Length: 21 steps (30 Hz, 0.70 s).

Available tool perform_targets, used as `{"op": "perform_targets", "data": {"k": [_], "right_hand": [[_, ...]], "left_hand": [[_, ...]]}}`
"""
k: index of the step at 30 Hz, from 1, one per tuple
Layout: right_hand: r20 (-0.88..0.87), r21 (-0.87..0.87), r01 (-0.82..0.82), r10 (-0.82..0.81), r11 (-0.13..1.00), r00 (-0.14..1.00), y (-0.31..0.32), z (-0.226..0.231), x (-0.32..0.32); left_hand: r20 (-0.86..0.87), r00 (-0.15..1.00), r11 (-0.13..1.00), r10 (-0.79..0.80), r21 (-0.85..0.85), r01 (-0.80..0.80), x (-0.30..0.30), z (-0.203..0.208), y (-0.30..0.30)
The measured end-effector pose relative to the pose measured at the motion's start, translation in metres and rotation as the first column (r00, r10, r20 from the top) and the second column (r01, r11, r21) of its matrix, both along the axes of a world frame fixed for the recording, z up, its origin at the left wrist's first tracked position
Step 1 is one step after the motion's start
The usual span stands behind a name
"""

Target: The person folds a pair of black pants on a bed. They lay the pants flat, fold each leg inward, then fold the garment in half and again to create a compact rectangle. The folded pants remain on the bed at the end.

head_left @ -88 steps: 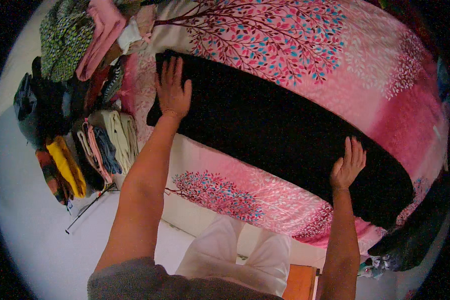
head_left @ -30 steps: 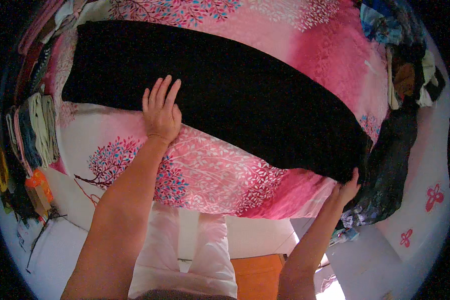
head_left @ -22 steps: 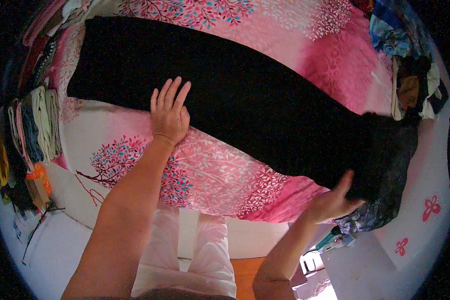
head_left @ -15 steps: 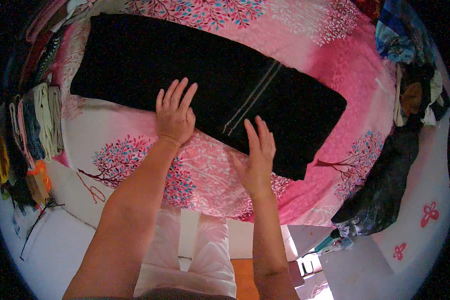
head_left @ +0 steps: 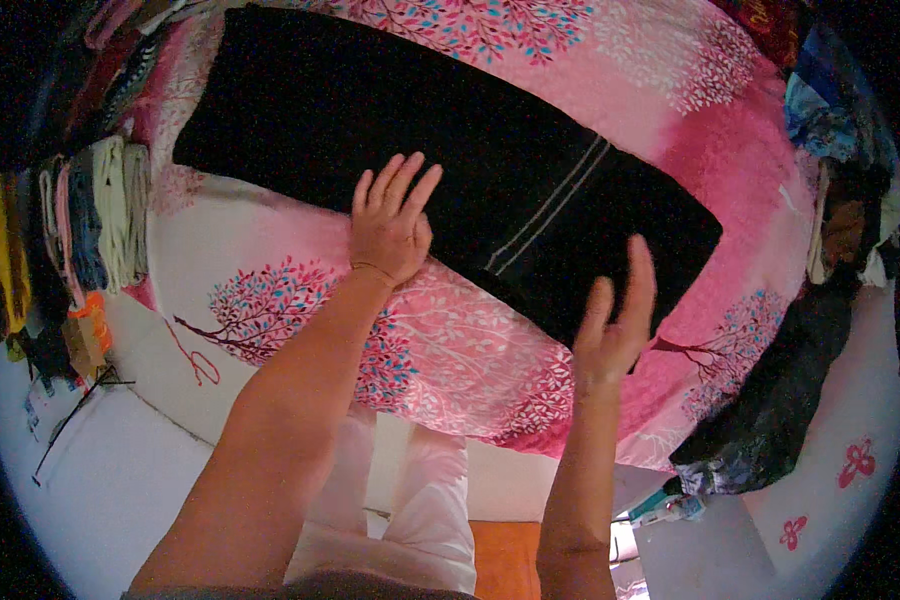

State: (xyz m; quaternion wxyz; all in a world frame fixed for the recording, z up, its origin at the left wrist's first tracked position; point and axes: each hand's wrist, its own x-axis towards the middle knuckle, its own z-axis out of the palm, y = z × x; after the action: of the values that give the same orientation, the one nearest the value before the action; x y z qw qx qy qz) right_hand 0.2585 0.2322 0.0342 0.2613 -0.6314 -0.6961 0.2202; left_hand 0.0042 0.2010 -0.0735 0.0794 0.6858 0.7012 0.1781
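Note:
A folded black garment [head_left: 370,120] lies flattened into a long strip, slanting from far left to near right. Two thin pale lines [head_left: 550,205] run across it right of its middle. My left hand [head_left: 390,230] rests flat on its near edge, fingers stretched out and slightly apart. Over the right end, near the lower corner, is my right hand [head_left: 615,325]; its fingers are apart and a little blurred, with nothing in them. Whether the right fingertips touch the cloth I cannot tell.
Beneath is a pink and white cloth [head_left: 270,230] with a tree pattern. Folded clothes [head_left: 95,215] stand stacked at the left. A dark crumpled garment [head_left: 770,390] lies along the right edge, with blue patterned cloth [head_left: 820,110] farther back.
My right hand has moved right, from beside the pale lines to the garment's right end. My left hand keeps its place on the near edge. The whole view has shifted slightly.

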Motion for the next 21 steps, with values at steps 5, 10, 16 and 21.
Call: {"op": "perform_targets", "data": {"k": [5, 10, 16, 21], "right_hand": [[0.066, 0.04, 0.134, -0.136, 0.99, 0.988, -0.007, -0.019, 0.016], [0.011, -0.324, 0.534, -0.561, 0.781, 0.828, -0.017, -0.037, 0.119], [-0.427, -0.765, 0.185, -0.701, 0.617, 0.572, -0.008, -0.035, 0.13], [-0.349, -0.662, 0.302, -0.639, 0.686, 0.686, 0.009, 0.026, 0.099]], "left_hand": [[-0.003, 1.0, 0.999, 0.0, -0.045, 0.0, -0.002, 0.001, -0.002], [0.058, 0.998, 1.0, -0.003, -0.022, 0.005, -0.002, 0.004, -0.001], [0.083, 0.997, 1.0, 0.001, -0.005, -0.001, -0.004, 0.003, 0.0], [0.096, 0.995, 1.0, 0.011, -0.023, -0.008, -0.006, 0.004, -0.003]]}}
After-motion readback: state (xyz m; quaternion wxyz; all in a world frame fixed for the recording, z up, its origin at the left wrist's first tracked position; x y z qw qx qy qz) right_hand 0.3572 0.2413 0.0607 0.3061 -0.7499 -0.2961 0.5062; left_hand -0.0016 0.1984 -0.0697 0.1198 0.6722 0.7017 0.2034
